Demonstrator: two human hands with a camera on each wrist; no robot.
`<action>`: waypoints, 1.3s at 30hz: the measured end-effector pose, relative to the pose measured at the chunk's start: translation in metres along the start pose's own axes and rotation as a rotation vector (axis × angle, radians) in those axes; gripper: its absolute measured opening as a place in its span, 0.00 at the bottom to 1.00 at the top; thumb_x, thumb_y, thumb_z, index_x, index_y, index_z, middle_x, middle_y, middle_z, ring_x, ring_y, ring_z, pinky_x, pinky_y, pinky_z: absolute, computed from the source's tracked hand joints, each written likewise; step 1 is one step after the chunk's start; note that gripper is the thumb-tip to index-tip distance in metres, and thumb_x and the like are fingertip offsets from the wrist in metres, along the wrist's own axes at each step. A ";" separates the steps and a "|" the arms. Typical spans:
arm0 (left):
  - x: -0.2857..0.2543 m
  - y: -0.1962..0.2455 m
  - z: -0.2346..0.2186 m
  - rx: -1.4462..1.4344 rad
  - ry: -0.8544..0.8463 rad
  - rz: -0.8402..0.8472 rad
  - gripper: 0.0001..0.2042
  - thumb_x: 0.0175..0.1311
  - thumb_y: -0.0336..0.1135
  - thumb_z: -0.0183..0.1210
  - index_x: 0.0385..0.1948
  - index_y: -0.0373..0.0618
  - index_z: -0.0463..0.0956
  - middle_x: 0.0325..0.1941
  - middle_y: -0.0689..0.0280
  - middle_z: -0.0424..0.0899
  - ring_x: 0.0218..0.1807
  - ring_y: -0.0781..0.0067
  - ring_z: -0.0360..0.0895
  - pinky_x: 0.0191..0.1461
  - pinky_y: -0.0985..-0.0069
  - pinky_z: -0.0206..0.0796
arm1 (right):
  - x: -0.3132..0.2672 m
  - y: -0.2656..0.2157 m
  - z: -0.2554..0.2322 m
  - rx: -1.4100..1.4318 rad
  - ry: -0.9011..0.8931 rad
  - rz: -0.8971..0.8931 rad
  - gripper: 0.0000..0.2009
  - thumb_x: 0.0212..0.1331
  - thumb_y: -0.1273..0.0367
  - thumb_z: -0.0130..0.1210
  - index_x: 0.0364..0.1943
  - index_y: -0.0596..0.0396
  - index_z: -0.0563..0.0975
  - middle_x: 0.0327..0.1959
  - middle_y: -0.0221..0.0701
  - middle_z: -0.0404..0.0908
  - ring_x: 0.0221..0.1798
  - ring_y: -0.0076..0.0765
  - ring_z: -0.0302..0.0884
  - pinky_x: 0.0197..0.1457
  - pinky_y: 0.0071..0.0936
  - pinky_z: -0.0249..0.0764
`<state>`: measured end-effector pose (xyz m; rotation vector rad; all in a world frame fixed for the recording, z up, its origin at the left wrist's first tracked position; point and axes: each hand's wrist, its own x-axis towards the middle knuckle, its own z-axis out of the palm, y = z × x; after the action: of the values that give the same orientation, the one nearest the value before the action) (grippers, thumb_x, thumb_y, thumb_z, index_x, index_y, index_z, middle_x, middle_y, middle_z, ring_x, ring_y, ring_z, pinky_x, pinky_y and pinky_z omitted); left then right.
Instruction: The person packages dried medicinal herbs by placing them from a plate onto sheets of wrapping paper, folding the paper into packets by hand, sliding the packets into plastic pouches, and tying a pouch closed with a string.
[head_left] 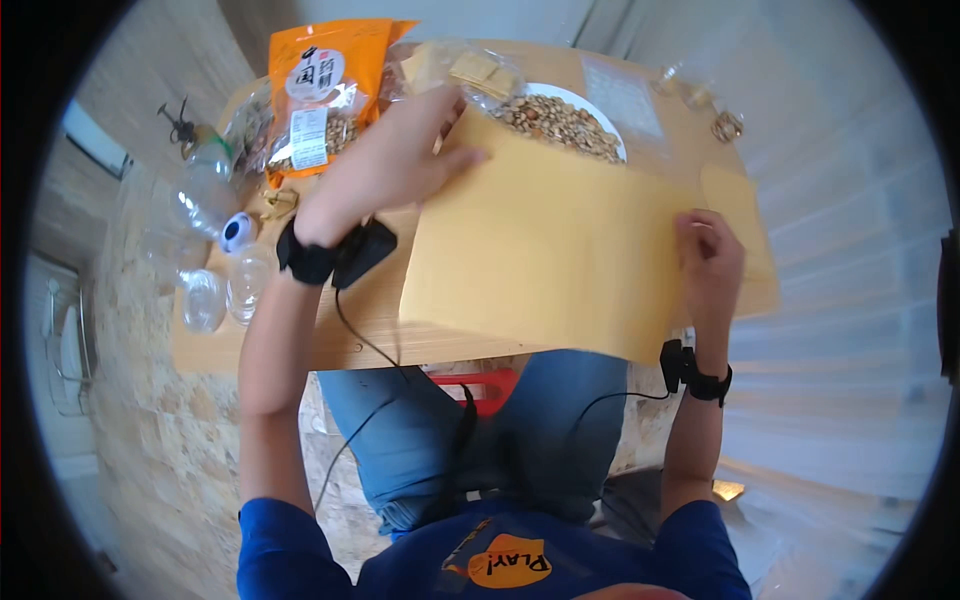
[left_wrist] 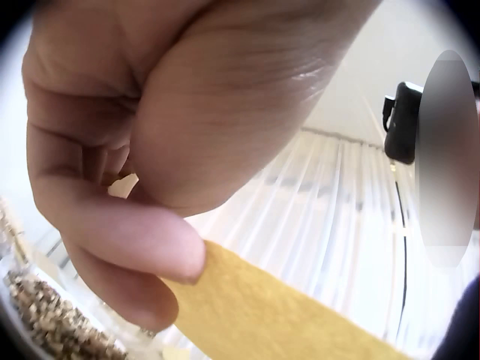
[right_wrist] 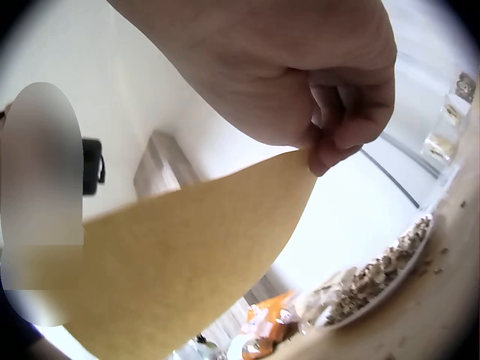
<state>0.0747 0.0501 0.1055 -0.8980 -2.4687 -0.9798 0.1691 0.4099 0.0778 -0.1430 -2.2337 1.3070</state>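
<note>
A large sheet of yellow-brown kraft paper point(head_left: 545, 250) hangs between both hands, raised over the front of the table. My left hand point(head_left: 400, 155) pinches its upper left corner between thumb and fingers, close to a plate of nuts. In the left wrist view, the edge of the kraft paper point(left_wrist: 262, 307) runs out from the left fingertips. My right hand point(head_left: 712, 262) grips the opposite edge of the sheet with curled fingers. The right wrist view has that hand point(right_wrist: 330, 82) pinching a corner, while the kraft paper point(right_wrist: 187, 255) droops in a curve.
Behind the sheet stands a white plate point(head_left: 617, 140) heaped with mixed nuts point(head_left: 560, 122). An orange snack bag point(head_left: 325, 95) is at the back left, beside clear-wrapped crackers point(head_left: 480, 72). Clear plastic bottles point(head_left: 205, 195) line the left edge. More brown paper point(head_left: 735, 200) lies on the right.
</note>
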 end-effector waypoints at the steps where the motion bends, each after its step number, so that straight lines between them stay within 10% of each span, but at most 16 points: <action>1: -0.010 -0.003 0.008 0.000 -0.117 -0.043 0.21 0.65 0.38 0.71 0.51 0.36 0.72 0.32 0.58 0.82 0.32 0.65 0.79 0.38 0.70 0.73 | -0.009 0.011 0.003 -0.093 -0.103 0.015 0.10 0.71 0.67 0.62 0.38 0.62 0.80 0.23 0.25 0.81 0.24 0.20 0.75 0.30 0.23 0.70; 5: -0.055 0.001 0.020 0.039 -0.439 -0.341 0.28 0.59 0.33 0.72 0.58 0.36 0.68 0.28 0.57 0.81 0.29 0.58 0.81 0.35 0.65 0.73 | -0.030 0.043 0.025 -0.275 -0.350 0.123 0.09 0.69 0.67 0.63 0.42 0.60 0.81 0.31 0.32 0.87 0.31 0.26 0.82 0.36 0.28 0.75; 8: -0.091 -0.003 0.037 0.378 -0.107 -0.071 0.38 0.51 0.29 0.71 0.67 0.38 0.64 0.51 0.47 0.79 0.52 0.46 0.79 0.56 0.57 0.72 | -0.031 0.064 0.054 -0.205 -0.169 -0.013 0.11 0.68 0.67 0.63 0.48 0.56 0.81 0.42 0.37 0.87 0.44 0.34 0.85 0.47 0.32 0.78; 12: -0.096 0.028 0.038 0.338 -0.275 -0.054 0.33 0.62 0.34 0.68 0.68 0.35 0.65 0.69 0.43 0.69 0.71 0.39 0.68 0.74 0.50 0.62 | -0.029 -0.005 0.051 -0.266 -0.183 -0.255 0.15 0.67 0.65 0.64 0.53 0.56 0.79 0.50 0.40 0.85 0.55 0.41 0.83 0.58 0.38 0.78; 17: -0.105 0.019 0.067 0.121 -0.579 0.220 0.36 0.77 0.57 0.54 0.75 0.38 0.60 0.83 0.40 0.52 0.84 0.37 0.49 0.85 0.49 0.44 | -0.047 -0.015 0.068 -0.112 -0.926 -0.420 0.26 0.67 0.61 0.64 0.65 0.58 0.74 0.71 0.47 0.72 0.77 0.52 0.67 0.77 0.44 0.66; 20: -0.100 0.005 0.073 0.126 -0.563 0.205 0.35 0.76 0.58 0.53 0.74 0.40 0.64 0.82 0.41 0.55 0.84 0.40 0.51 0.85 0.51 0.45 | -0.050 0.012 0.073 -0.376 -0.922 -0.646 0.28 0.68 0.59 0.63 0.69 0.56 0.72 0.78 0.48 0.64 0.82 0.54 0.57 0.82 0.43 0.59; 31: -0.025 -0.035 0.070 -0.279 -0.641 0.136 0.19 0.67 0.39 0.69 0.56 0.41 0.80 0.58 0.58 0.81 0.61 0.60 0.77 0.65 0.64 0.71 | 0.038 -0.019 0.086 -0.225 -0.909 -0.405 0.18 0.67 0.61 0.64 0.53 0.60 0.80 0.52 0.44 0.84 0.57 0.50 0.82 0.61 0.42 0.76; 34: -0.023 -0.059 0.075 -0.830 -0.720 -0.260 0.12 0.71 0.29 0.66 0.54 0.39 0.80 0.50 0.68 0.86 0.53 0.79 0.81 0.59 0.77 0.75 | 0.068 -0.034 0.102 -0.206 -0.861 -0.374 0.18 0.65 0.61 0.66 0.51 0.61 0.81 0.46 0.45 0.86 0.52 0.50 0.84 0.57 0.40 0.78; 39: -0.027 -0.081 0.072 -1.080 -0.705 -0.420 0.13 0.75 0.29 0.62 0.56 0.36 0.78 0.53 0.63 0.86 0.55 0.74 0.83 0.61 0.75 0.76 | 0.119 -0.020 0.139 -0.202 -0.891 -0.249 0.23 0.61 0.58 0.69 0.52 0.62 0.81 0.45 0.46 0.86 0.51 0.51 0.84 0.56 0.41 0.78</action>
<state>0.0359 0.0436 0.0008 -1.1554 -2.6192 -2.6692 0.0022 0.3330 0.0886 0.7653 -2.9703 1.1163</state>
